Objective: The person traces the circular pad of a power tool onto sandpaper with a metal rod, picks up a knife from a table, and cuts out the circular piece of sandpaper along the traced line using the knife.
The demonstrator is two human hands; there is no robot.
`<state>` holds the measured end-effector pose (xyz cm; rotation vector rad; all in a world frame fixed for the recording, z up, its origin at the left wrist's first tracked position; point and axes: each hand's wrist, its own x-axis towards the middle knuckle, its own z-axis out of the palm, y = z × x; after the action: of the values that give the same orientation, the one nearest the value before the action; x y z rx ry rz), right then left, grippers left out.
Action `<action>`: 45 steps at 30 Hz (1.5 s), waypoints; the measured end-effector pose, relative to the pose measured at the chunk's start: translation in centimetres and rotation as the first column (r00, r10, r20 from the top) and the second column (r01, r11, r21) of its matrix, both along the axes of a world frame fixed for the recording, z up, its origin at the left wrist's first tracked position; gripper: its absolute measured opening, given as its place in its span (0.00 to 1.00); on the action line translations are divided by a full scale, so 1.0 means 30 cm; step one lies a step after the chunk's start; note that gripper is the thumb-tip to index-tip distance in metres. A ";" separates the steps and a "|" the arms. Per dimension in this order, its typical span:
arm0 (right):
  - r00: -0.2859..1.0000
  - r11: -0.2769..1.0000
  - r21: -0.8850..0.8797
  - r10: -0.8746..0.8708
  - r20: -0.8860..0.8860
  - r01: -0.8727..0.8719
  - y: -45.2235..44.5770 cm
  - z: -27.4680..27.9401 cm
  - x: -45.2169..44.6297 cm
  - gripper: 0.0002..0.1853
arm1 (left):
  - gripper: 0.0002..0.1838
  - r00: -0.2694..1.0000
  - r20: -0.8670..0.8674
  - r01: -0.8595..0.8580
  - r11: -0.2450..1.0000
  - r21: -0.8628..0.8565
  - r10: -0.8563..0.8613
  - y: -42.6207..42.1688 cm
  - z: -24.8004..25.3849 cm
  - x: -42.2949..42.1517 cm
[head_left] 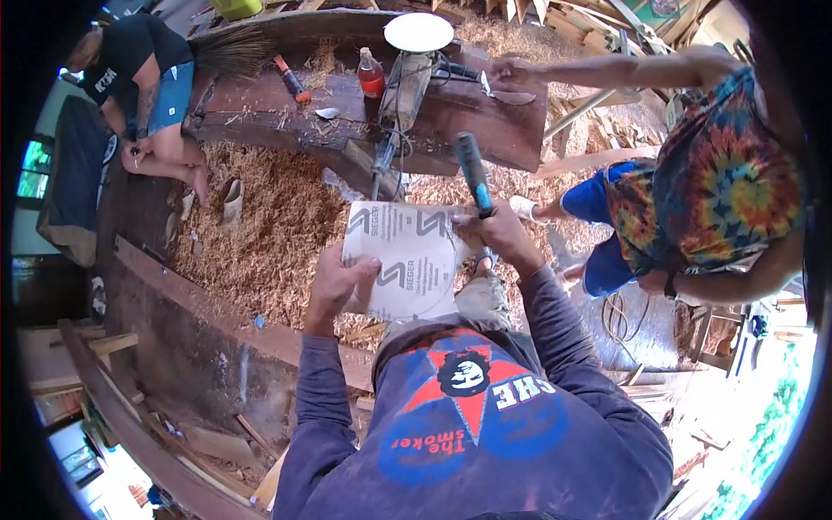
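Observation:
My left hand (334,282) is closed on the left edge of a square sheet of printed paper (403,269), its thumb lying across the face. The sheet looks like the back of sandpaper, carries the word SIEGER, and shows a faint curved line. At the sheet's right edge, my right hand (507,234) is closed round a tool with a black-and-teal handle (472,169) that points away from me. The tool's working end is hidden by the hand and sheet, so its kind cannot be made out. Just beyond the sheet stands a power tool (400,95) topped by a white disc (419,32).
A dark wooden bench (494,130) holds a red bottle (371,76) and an orange-black tool (292,80). At right, a co-worker in a tie-dye shirt (715,182) reaches over it. Another person (152,78) sits at left. Wood shavings (260,251) cover the floor.

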<state>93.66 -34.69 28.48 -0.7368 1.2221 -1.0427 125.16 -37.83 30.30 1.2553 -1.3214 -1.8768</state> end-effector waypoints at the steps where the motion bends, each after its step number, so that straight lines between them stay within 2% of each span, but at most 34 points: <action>1: 0.993 0.999 -0.036 0.014 -0.120 -0.019 0.000 0.025 0.011 0.10 | 0.18 0.999 0.047 0.024 0.999 -0.037 -0.022 0.000 0.021 0.003; 2: 0.970 0.996 -0.075 0.023 -0.241 -0.042 -0.001 0.049 0.019 0.11 | 0.17 0.998 0.063 -0.001 0.997 -0.073 0.005 0.007 0.048 -0.005; 3: 0.971 0.996 -0.080 0.021 -0.240 -0.041 -0.002 0.071 0.023 0.11 | 0.17 0.998 0.065 0.000 0.997 -0.078 0.005 0.012 0.045 -0.004; 5: 0.938 0.998 -0.042 0.031 -0.345 -0.049 -0.008 0.110 0.024 0.13 | 0.16 0.990 0.035 -0.132 0.984 -0.122 0.137 0.023 0.029 -0.003; 6: 0.980 0.999 0.026 -0.019 -0.200 0.025 0.005 0.133 0.039 0.13 | 0.16 0.990 0.032 -0.134 0.983 -0.125 0.139 0.034 0.044 -0.011; 7: 0.979 0.999 0.023 -0.017 -0.203 0.022 0.020 0.133 0.039 0.13 | 0.16 0.986 0.019 -0.161 0.975 -0.151 0.165 0.043 0.063 -0.018; 9: 0.998 0.984 0.174 -0.050 0.034 0.044 0.044 0.125 0.034 0.14 | 0.16 0.981 0.002 -0.192 0.965 -0.180 0.195 0.058 0.069 -0.023; 11: 0.999 0.987 0.163 0.000 0.044 -0.007 0.067 0.083 0.047 0.12 | 0.17 0.973 0.016 -0.222 0.951 -0.214 0.230 0.074 0.050 -0.020; 12: 0.987 0.988 0.157 -0.027 0.159 0.002 0.080 0.066 0.068 0.10 | 0.17 0.973 0.015 -0.221 0.952 -0.213 0.229 0.079 0.041 -0.016; 14: 0.918 0.982 0.189 -0.080 0.389 0.005 0.110 0.051 0.075 0.11 | 0.17 0.970 -0.018 -0.240 0.953 -0.186 0.241 0.099 0.026 -0.018; 15: 0.918 0.982 0.189 -0.083 0.388 0.009 0.119 0.047 0.083 0.11 | 0.17 0.971 -0.019 -0.236 0.954 -0.185 0.237 0.106 0.021 -0.022; 17: 0.709 0.968 0.245 -0.137 0.691 -0.053 0.127 0.032 0.102 0.11 | 0.16 0.960 -0.150 -0.251 0.963 -0.093 0.236 0.113 0.013 -0.031; 23: 0.634 0.964 0.238 -0.110 0.765 -0.119 0.141 0.014 0.117 0.08 | 0.16 0.947 -0.220 -0.247 0.969 -0.034 0.233 0.166 -0.024 -0.108; 26: 0.842 0.972 0.233 -0.124 0.526 -0.002 0.137 0.007 0.072 0.08 | 0.19 0.957 -0.193 -0.223 0.974 -0.025 0.214 0.165 -0.036 -0.065; 27: 0.884 0.976 0.216 -0.081 0.460 -0.023 0.129 0.027 0.042 0.07 | 0.20 0.963 -0.179 -0.208 0.978 -0.024 0.200 0.162 -0.034 -0.053; 29: 0.979 0.985 0.152 0.045 0.198 -0.076 0.111 0.053 -0.005 0.06 | 0.20 0.975 -0.131 -0.186 0.980 -0.064 0.177 0.151 0.012 -0.039; 30: 0.978 0.985 0.152 0.055 0.201 -0.086 0.107 0.062 0.003 0.06 | 0.20 0.986 -0.083 -0.153 0.983 -0.106 0.145 0.145 0.030 -0.035; 31: 0.994 0.996 -0.024 0.086 -0.072 -0.087 0.101 0.070 0.014 0.06 | 0.20 0.985 -0.082 -0.162 0.981 -0.108 0.154 0.136 0.035 -0.032; 32: 0.939 0.972 -0.197 0.059 -0.338 -0.132 0.095 0.075 0.020 0.07 | 0.21 0.984 -0.054 -0.173 0.977 -0.128 0.167 0.125 0.039 -0.032; 33: 0.939 0.970 -0.200 0.062 -0.337 -0.136 0.087 0.050 0.020 0.07 | 0.22 0.984 -0.027 -0.180 0.973 -0.148 0.178 0.118 0.045 -0.031; 35: 0.942 0.943 -0.331 -0.144 -0.305 0.037 0.077 -0.019 0.009 0.08 | 0.23 0.973 -0.044 -0.230 0.961 -0.156 0.226 0.121 0.063 -0.033; 36: 0.934 0.983 -0.180 -0.101 -0.344 0.040 0.090 0.083 0.011 0.09 | 0.23 0.961 -0.062 -0.274 0.949 -0.158 0.268 0.123 0.069 -0.035; 37: 0.933 0.982 -0.181 -0.106 -0.345 0.045 0.086 0.101 -0.003 0.09 | 0.23 0.963 -0.063 -0.270 0.950 -0.158 0.263 0.117 0.062 -0.031; 39: 0.916 0.994 -0.080 -0.103 -0.387 0.078 0.079 0.115 -0.048 0.09 | 0.25 0.995 -0.047 -0.099 0.982 -0.159 0.093 0.107 0.031 -0.003; 40: 0.914 0.979 -0.176 -0.162 -0.371 0.102 0.082 0.096 -0.065 0.09 | 0.25 0.995 -0.048 -0.097 0.983 -0.157 0.091 0.101 0.017 0.016; 41: 0.914 0.980 -0.173 -0.162 -0.372 0.103 0.088 0.094 -0.089 0.09 | 0.26 0.997 0.079 0.037 0.982 -0.187 -0.023 0.093 0.001 0.040; 42: 0.877 0.982 -0.137 -0.177 -0.446 0.129 0.092 0.131 -0.100 0.09 | 0.27 0.970 0.205 0.173 0.965 -0.199 -0.131 0.088 -0.007 0.057; 43: 0.835 0.983 -0.102 -0.186 -0.518 0.156 0.094 0.152 -0.120 0.10 | 0.27 0.970 0.203 0.170 0.966 -0.195 -0.130 0.088 0.003 0.061; 44: 0.782 0.977 -0.064 -0.200 -0.590 0.202 0.090 0.092 -0.180 0.11 | 0.28 0.971 0.182 0.184 0.972 -0.149 -0.156 0.085 0.021 0.062; 45: 0.784 0.953 -0.086 -0.288 -0.549 0.290 0.095 0.127 -0.180 0.12 | 0.28 0.971 0.158 0.198 0.975 -0.104 -0.180 0.082 0.029 0.068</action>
<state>88.26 -31.84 32.30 -0.9068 1.8926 -1.1097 127.20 -35.36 31.18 1.2653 -1.6599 -1.8275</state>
